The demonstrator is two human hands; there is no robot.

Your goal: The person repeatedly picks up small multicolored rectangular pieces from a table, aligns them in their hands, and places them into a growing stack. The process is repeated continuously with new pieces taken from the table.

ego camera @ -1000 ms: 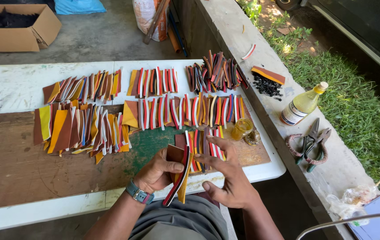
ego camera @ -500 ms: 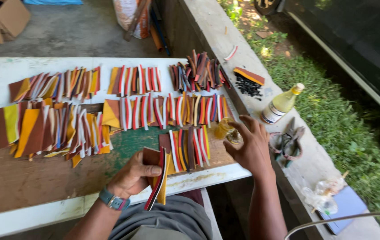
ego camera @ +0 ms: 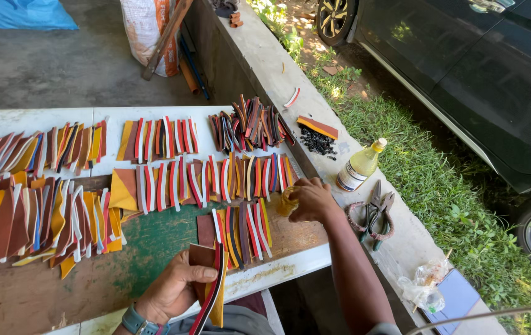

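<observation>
1. The left hand (ego camera: pixel 172 290), at six o'clock, is clamped on a stack of leather strips (ego camera: pixel 211 290), thumb across the brown top piece.
2. The right hand (ego camera: pixel 312 200), at three o'clock from those strips, has its fingers closed around a small yellowish jar (ego camera: pixel 287 201) on the table's (ego camera: pixel 42 291) edge.
3. Rows of coloured strips (ego camera: pixel 172 180) fan across the table.
4. At two o'clock, a yellow bottle (ego camera: pixel 360 166) and shears (ego camera: pixel 374 214) sit on the concrete ledge.
</observation>
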